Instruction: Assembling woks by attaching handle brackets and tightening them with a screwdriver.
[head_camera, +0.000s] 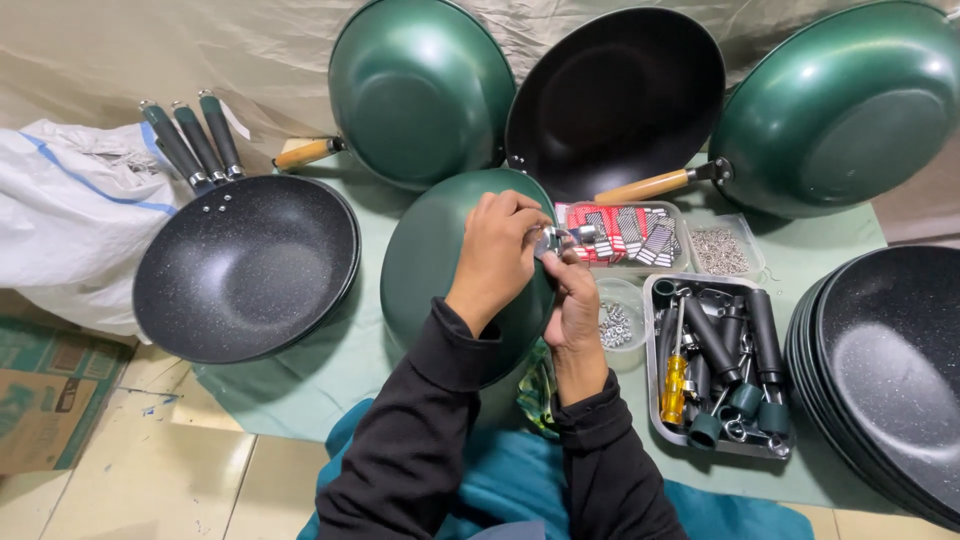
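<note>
at the middle of the pale green mat (330, 350) on the floor, a green wok (430, 270) stands tilted on its rim, its back to the camera. the left hand (497, 255) is closed over the wok's upper edge, and the right hand (575, 300) is pinched together on a small metal bracket (553, 240) held against that edge. in my judgement the bracket could slip from the fingers and drop among the loose screws in the clear cup (615, 325), since the grip is only fingertips; the tilted wok could also roll if the left hand eased. room is tight: the parts tray (650, 400) lies just right, a speckled black wok (245, 265) left, and more woks lean behind.
</note>
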